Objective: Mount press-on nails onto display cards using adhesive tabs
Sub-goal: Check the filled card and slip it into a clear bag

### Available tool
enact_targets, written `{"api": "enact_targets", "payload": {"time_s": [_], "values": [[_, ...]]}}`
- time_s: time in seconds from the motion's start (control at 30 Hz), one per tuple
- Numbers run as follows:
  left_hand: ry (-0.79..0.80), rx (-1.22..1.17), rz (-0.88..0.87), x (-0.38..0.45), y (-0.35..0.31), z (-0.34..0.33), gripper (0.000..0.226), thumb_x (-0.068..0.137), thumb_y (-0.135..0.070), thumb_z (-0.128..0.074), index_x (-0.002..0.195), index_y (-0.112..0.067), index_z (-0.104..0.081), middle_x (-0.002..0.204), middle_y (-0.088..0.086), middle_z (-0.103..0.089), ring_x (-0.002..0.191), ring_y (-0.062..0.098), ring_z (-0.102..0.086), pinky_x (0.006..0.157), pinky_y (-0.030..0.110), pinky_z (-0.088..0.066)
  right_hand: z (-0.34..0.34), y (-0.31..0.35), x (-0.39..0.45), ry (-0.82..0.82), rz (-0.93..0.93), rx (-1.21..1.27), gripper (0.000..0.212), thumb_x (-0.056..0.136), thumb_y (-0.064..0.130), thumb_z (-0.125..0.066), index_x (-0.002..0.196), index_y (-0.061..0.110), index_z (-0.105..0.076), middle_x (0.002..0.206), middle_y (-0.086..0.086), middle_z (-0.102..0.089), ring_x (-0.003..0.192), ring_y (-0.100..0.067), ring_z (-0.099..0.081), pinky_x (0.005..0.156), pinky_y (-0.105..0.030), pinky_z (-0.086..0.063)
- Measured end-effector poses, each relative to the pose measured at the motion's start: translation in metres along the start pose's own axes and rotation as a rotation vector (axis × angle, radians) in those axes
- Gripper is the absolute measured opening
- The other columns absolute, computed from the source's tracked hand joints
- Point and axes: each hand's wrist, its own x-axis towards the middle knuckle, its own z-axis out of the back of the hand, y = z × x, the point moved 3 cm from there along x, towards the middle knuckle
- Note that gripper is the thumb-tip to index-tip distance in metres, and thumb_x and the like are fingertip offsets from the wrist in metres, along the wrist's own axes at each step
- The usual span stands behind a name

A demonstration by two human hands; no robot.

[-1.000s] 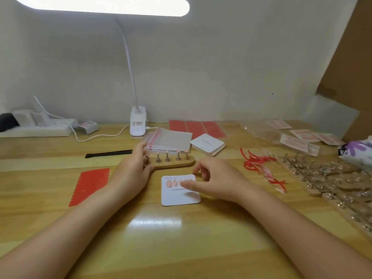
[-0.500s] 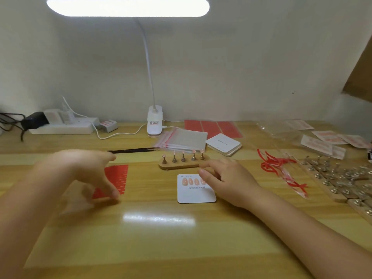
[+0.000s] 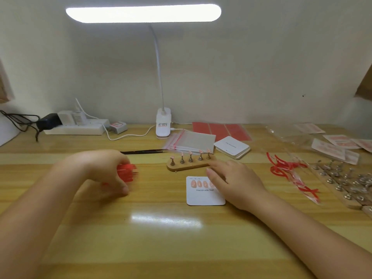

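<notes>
A white display card point(image 3: 204, 196) printed "Handmade Nail" lies mid-table with a row of pink press-on nails along its top. My right hand point(image 3: 235, 183) rests on the card's right side, fingers straight, covering the last nail. Just behind it stands a wooden holder point(image 3: 190, 165) with several small metal stands bearing pink nails. My left hand point(image 3: 106, 170) is blurred at the left and grips the red adhesive tab sheet point(image 3: 126, 172), lifted off the table.
Black tweezers point(image 3: 144, 152) lie behind my left hand. Clear zip bags point(image 3: 191, 140), a stack of white cards point(image 3: 232, 147) and red sheets point(image 3: 221, 130) sit near the lamp base point(image 3: 163, 126). Red strips point(image 3: 285, 168) and several nail stands point(image 3: 346, 182) crowd the right. A power strip point(image 3: 74, 128) sits back left.
My left hand left the wooden holder, swung left to the red tab sheet and picked it up. My right hand stayed on the card. The camera view shifted left.
</notes>
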Motion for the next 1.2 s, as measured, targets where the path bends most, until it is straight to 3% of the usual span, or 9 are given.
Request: {"api": "enact_targets", "payload": {"time_s": [0.1, 0.23, 0.4, 0.5, 0.57, 0.73, 0.87, 1.07, 1.2], "values": [[-0.106, -0.028, -0.047, -0.009, -0.008, 0.014, 0.043, 0.071, -0.036, -0.083, 0.109, -0.027, -0.064, 0.093, -0.007, -0.066, 0.079, 0.011, -0.064, 0.064, 0.024, -0.053, 0.006, 0.001, -0.001, -0.123, -0.005, 0.128, 0.044, 0.096, 0.054, -0.035, 0.123, 0.029, -0.058, 0.096, 0.015, -0.055, 0.095, -0.008, -0.052, 0.075, -0.028, -0.038], [-0.328, -0.09, -0.119, -0.033, -0.032, 0.035, 0.047, 0.061, -0.05, -0.085, 0.098, -0.032, -0.062, 0.084, -0.009, -0.064, 0.069, 0.007, -0.062, 0.068, 0.035, -0.056, 0.022, 0.018, -0.006, -0.251, 0.057, 0.377, 0.027, 0.096, 0.043, -0.049, 0.096, 0.021, -0.065, 0.078, 0.011, -0.057, 0.071, -0.002, -0.05, 0.062, -0.021, -0.035], [-0.505, -0.201, -0.277, -0.062, -0.072, 0.039, 0.078, 0.037, -0.081, -0.062, 0.104, -0.042, -0.051, 0.081, -0.018, -0.06, 0.066, -0.004, -0.058, 0.065, 0.026, -0.052, 0.04, 0.058, -0.02, 0.009, 0.117, 0.999, 0.028, 0.084, 0.048, -0.064, 0.1, 0.026, -0.067, 0.089, 0.014, -0.073, 0.084, 0.001, -0.066, 0.07, -0.018, -0.052], [-0.618, -0.297, -0.355, -0.066, -0.085, 0.036, 0.086, 0.042, -0.085, -0.054, 0.114, -0.038, -0.05, 0.084, -0.022, -0.057, 0.071, -0.007, -0.057, 0.065, 0.022, -0.052, 0.047, 0.071, -0.026, 0.066, 0.118, 1.13, 0.033, 0.084, 0.045, -0.066, 0.104, 0.019, -0.068, 0.09, 0.004, -0.074, 0.083, -0.006, -0.068, 0.072, -0.025, -0.054], [-0.631, -0.372, -0.377, -0.065, -0.089, 0.033, 0.078, 0.052, -0.082, -0.052, 0.113, -0.034, -0.05, 0.083, -0.017, -0.058, 0.063, -0.003, -0.061, 0.053, 0.019, -0.052, 0.05, 0.072, -0.027, 0.063, 0.073, 1.202, 0.032, 0.083, 0.039, -0.066, 0.104, 0.015, -0.067, 0.087, 0.0, -0.073, 0.079, -0.01, -0.067, 0.071, -0.024, -0.055], [-0.638, -0.589, -0.392, -0.063, -0.095, 0.032, 0.054, 0.075, -0.071, -0.032, 0.092, -0.027, -0.057, 0.062, -0.009, -0.065, 0.045, 0.006, -0.06, 0.042, 0.016, -0.04, 0.061, 0.069, -0.03, -0.097, 0.078, 1.089, 0.01, 0.085, 0.026, -0.07, 0.094, 0.021, -0.071, 0.079, 0.004, -0.068, 0.071, -0.009, -0.061, 0.066, -0.021, -0.054], [-0.662, -0.713, -0.402, -0.063, -0.102, 0.029, 0.036, 0.094, -0.05, -0.037, 0.081, -0.022, -0.056, 0.06, -0.015, -0.065, 0.041, 0.009, -0.059, 0.041, 0.016, -0.04, 0.068, 0.076, -0.038, -0.222, 0.147, 0.974, 0.017, 0.083, 0.029, -0.073, 0.1, 0.027, -0.073, 0.085, 0.0, -0.069, 0.074, -0.013, -0.066, 0.064, -0.022, -0.056], [-0.634, -0.886, -0.452, -0.066, -0.112, 0.023, 0.04, 0.097, -0.045, -0.038, 0.077, -0.015, -0.055, 0.054, 0.0, -0.064, 0.041, 0.015, -0.059, 0.043, 0.022, -0.043, 0.07, 0.077, -0.041, -0.303, 0.125, 0.894, 0.028, 0.079, 0.031, -0.075, 0.107, 0.025, -0.071, 0.098, 0.003, -0.067, 0.079, -0.012, -0.066, 0.067, -0.024, -0.056], [-0.616, -0.955, -0.5, -0.067, -0.116, 0.022, 0.042, 0.094, -0.048, -0.038, 0.079, -0.013, -0.057, 0.053, 0.001, -0.064, 0.04, 0.013, -0.058, 0.042, 0.018, -0.042, 0.07, 0.076, -0.04, -0.244, 0.091, 0.975, 0.031, 0.077, 0.026, -0.078, 0.107, 0.022, -0.072, 0.099, -0.002, -0.07, 0.079, -0.011, -0.07, 0.069, -0.028, -0.059]]}}
